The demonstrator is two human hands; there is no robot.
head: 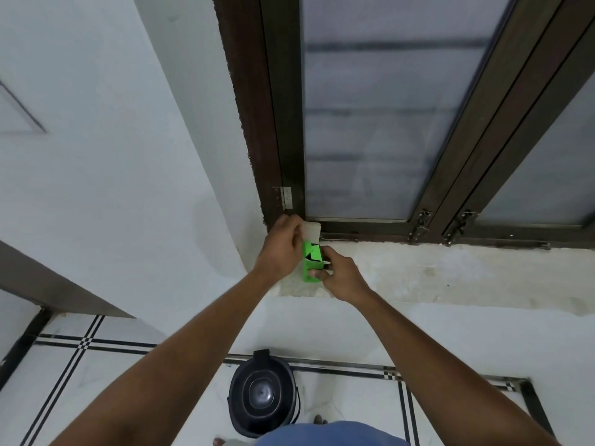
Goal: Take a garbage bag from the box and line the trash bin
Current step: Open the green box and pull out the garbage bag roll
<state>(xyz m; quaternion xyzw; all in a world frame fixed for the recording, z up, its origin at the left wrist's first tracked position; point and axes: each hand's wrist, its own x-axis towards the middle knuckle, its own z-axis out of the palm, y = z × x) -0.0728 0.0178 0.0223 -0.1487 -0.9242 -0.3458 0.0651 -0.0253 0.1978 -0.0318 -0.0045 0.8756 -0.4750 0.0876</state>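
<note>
A small green box [310,262] stands on the left end of the white window sill [434,272]. Its pale top flap [311,231] is folded open and up. My left hand [283,249] grips the box's left side and holds that flap. My right hand [338,275] is closed on the box's lower right side, with its fingers at the dark opening. Whether a bag is pinched there I cannot tell. A black trash bin [264,397] stands on the floor below, seen from above, with no liner in it.
A dark-framed window with frosted panes [386,107] rises behind the sill, with latches at its bottom rail. A white wall is on the left. The floor is white tile with black lines [80,342]. My feet and a blue garment show at the bottom edge.
</note>
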